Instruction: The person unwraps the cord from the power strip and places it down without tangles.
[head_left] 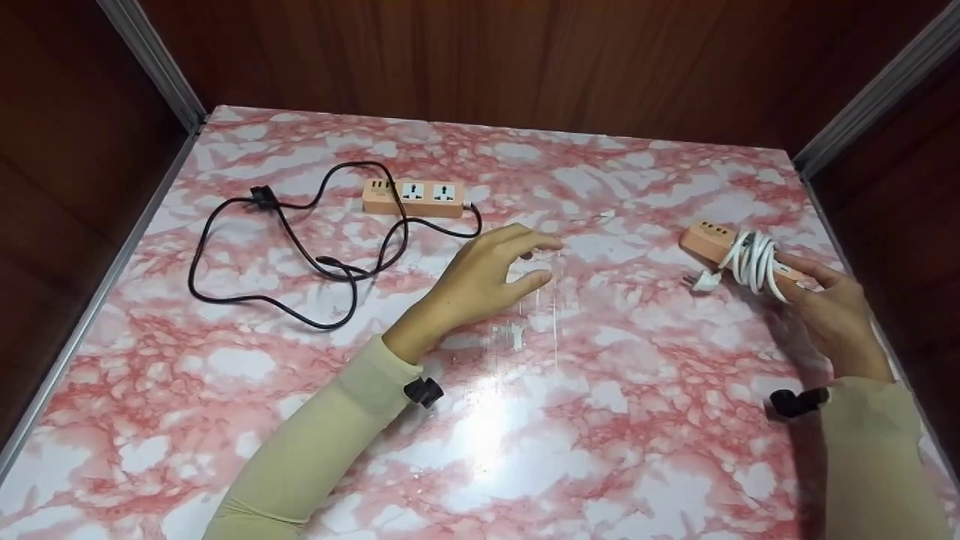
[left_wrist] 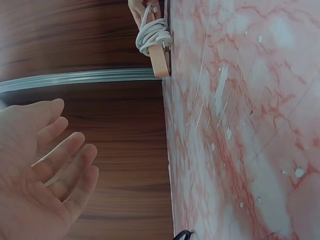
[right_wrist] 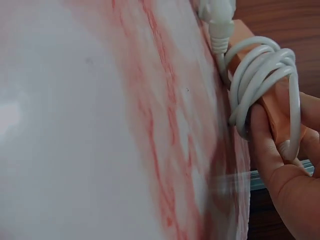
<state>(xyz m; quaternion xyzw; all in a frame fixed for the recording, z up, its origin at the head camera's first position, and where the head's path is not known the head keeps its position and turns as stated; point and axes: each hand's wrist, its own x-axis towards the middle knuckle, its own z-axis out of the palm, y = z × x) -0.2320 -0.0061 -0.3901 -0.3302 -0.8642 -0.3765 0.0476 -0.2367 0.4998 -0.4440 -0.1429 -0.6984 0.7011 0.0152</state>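
Note:
At the right of the table, my right hand (head_left: 838,315) grips the near end of an orange power strip (head_left: 709,241). Its white cord (head_left: 756,262) is wound round the strip's middle, and the white plug (head_left: 705,282) sticks out beside the coils. In the right wrist view, thumb and fingers pinch the strip (right_wrist: 275,112) where the cord leaves it. My left hand (head_left: 487,274) hovers over the table's middle with relaxed, parted fingers and nothing in them. Beyond it lies a second orange power strip (head_left: 416,199) with a black cord (head_left: 255,298) spread in loose loops.
The black plug (head_left: 262,197) lies left of the second strip, on the cord's loops. Pink-and-white marbled table (head_left: 637,450) has pale scuffs (head_left: 517,335) near its middle. Dark wooden panels (head_left: 487,60) enclose the back and both sides, with metal strips at the corners.

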